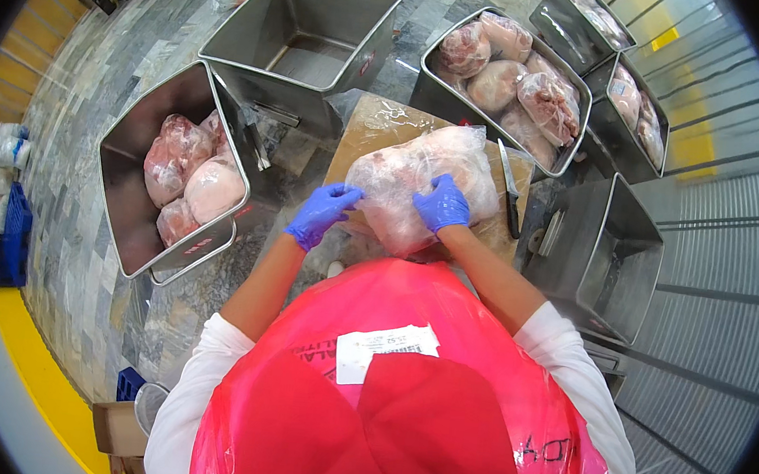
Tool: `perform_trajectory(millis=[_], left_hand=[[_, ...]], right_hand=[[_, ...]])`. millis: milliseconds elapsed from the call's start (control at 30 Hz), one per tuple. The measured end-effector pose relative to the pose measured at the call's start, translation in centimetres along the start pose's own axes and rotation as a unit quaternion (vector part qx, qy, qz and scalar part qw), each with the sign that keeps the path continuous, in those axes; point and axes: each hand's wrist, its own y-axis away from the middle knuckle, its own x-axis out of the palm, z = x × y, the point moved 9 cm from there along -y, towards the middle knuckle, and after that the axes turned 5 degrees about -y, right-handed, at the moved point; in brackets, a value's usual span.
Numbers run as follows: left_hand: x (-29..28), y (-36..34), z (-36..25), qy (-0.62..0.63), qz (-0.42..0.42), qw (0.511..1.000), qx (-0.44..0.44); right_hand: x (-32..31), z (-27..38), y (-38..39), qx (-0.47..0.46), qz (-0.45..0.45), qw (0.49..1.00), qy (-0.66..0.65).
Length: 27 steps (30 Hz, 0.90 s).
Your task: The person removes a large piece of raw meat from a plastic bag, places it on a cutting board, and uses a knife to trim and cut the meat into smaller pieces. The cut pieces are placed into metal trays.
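A large piece of pale meat in a clear plastic bag (413,163) lies on a tan cutting board (350,140) in front of me. My left hand (323,215), in a blue-purple glove, pinches the bag's near-left edge. On top of the bag, right of its middle, my right hand (443,204) in a matching glove has its fingers closed on the plastic. A knife (512,203) with a black handle rests along the board's right edge, its blade pointing away from me. The meat's underside is hidden.
To the left, a metal bin (122,187) holds several bagged meat pieces; another metal bin (314,55) stands beyond it. A third bin (427,61), far right, is full of bagged meat. Another metal bin (576,254) stands right of the board. Blue crates (14,237) sit far left.
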Motion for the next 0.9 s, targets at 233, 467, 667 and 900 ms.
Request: perform_trajectory(millis=[233, 467, 667, 900], left_hand=[[0.7, 0.1, 3.7, 0.05, -0.018, 0.998, -0.045], [1.2, -1.5, 3.5, -0.127, -0.127, 0.977, 0.114], [7.9, 3.4, -10.9, -0.534, -0.264, 0.744, 0.302], [-9.4, -3.8, 4.7, 0.124, -0.255, 0.959, 0.001]], right_hand=[[2.8, -0.4, -4.1, -0.091, 0.185, 0.975, -0.088], [1.9, 3.9, -1.6, -0.017, 0.321, 0.89, -0.323], [0.9, 6.8, 0.4, -0.202, 0.273, 0.896, -0.286], [-4.1, -1.1, -4.3, -0.325, -0.017, 0.934, 0.147]])
